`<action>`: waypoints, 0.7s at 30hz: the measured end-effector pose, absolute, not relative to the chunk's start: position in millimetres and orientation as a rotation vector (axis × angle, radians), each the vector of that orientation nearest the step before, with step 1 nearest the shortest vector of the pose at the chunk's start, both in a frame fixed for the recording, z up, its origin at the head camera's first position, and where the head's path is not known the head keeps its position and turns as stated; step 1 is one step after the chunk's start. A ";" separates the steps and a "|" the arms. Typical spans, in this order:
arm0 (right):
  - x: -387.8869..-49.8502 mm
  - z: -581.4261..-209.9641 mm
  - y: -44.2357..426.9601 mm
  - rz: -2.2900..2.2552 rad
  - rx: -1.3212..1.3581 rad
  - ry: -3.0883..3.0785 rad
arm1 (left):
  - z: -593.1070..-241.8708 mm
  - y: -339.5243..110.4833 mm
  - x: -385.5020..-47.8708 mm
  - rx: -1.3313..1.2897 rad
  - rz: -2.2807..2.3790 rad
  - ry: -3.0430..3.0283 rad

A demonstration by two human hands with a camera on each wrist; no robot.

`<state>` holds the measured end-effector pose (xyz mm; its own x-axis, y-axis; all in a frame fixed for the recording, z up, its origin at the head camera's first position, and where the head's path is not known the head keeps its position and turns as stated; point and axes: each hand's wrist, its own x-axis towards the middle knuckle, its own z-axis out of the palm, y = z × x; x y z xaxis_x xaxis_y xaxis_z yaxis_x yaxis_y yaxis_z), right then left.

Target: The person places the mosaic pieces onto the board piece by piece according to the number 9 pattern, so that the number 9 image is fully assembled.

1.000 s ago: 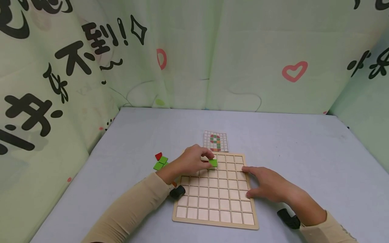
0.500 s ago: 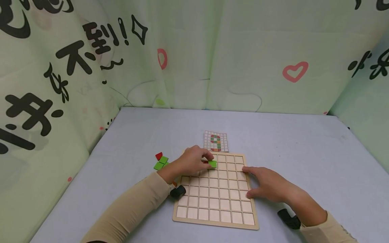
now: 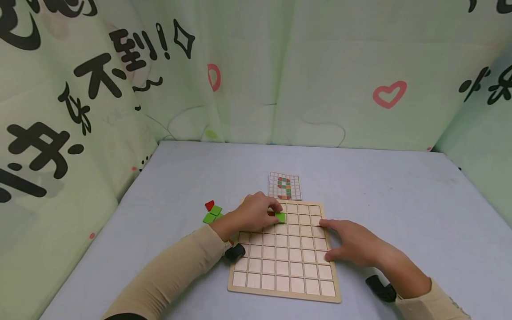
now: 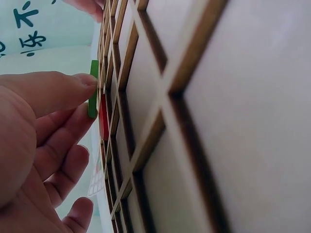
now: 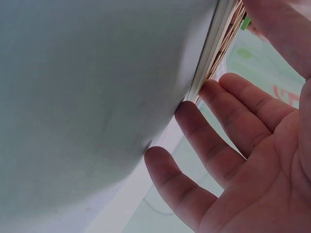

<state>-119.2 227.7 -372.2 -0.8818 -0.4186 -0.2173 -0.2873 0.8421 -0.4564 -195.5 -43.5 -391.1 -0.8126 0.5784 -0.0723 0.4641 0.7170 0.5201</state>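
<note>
Green tile (image 3: 281,218) in left fingers (image 3: 274,204); well apart, right fingers (image 3: 331,225) touch board edge (image 3: 335,282).

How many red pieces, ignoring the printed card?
2 visible: a loose red piece left of the wooden board, and a second red piece on it by the left hand, which may hide more.

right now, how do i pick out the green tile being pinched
On the table sits a wooden grid board. Near its far edge, the left hand pinches the green tile. The other green tiles lie left of the board; only this one is held.
</note>
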 end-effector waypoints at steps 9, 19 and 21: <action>-119.7 -372.4 228.1 -0.584 -0.552 2.721 | -393.2 -41.2 -197.5 0.809 0.698 2.705; -120.0 -373.2 228.3 -0.585 -0.555 2.720 | -393.7 -42.2 -196.3 0.816 0.697 2.709; -119.8 -373.3 228.1 -0.588 -0.549 2.720 | -393.1 -42.2 -196.0 0.818 0.703 2.706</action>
